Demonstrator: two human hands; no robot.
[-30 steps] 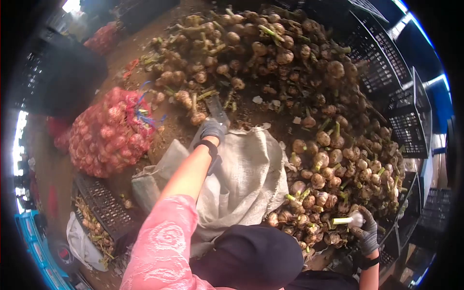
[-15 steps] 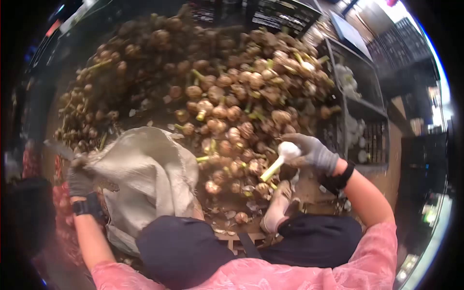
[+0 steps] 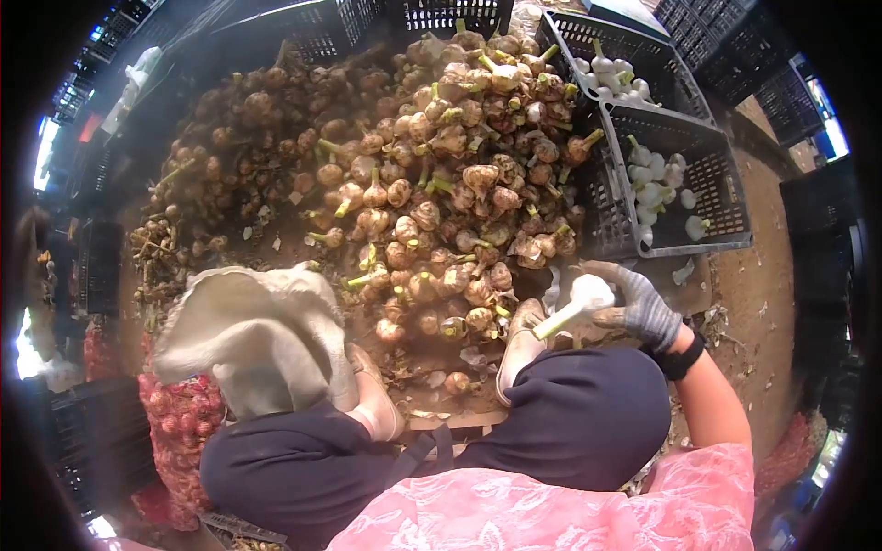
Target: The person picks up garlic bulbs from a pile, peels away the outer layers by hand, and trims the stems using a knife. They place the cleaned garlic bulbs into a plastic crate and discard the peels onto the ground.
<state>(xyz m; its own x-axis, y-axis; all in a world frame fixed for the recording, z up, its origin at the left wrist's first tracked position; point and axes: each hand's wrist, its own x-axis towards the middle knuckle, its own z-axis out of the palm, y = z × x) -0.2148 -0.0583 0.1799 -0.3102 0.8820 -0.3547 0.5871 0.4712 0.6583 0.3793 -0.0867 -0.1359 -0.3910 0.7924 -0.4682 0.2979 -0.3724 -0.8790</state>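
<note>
My right hand, in a grey knit glove, is closed around a peeled white garlic bulb. Its cut green stem points down to the left, over my shoe. Left of that hand lies a large heap of brown, unpeeled garlic, some bulbs with short green stems. A beige sack cloth is bunched up over my leg on the left. My left hand is out of view.
Two black crates with white garlic stand at right: a far crate and a nearer crate. A red mesh bag of bulbs sits at lower left. More black crates line the back. My shoes touch the heap's near edge.
My left hand, which was at the cloth's left edge, has left the view. My right hand still holds the garlic bulb. The camera view has shifted, showing the right-hand crates more fully.
</note>
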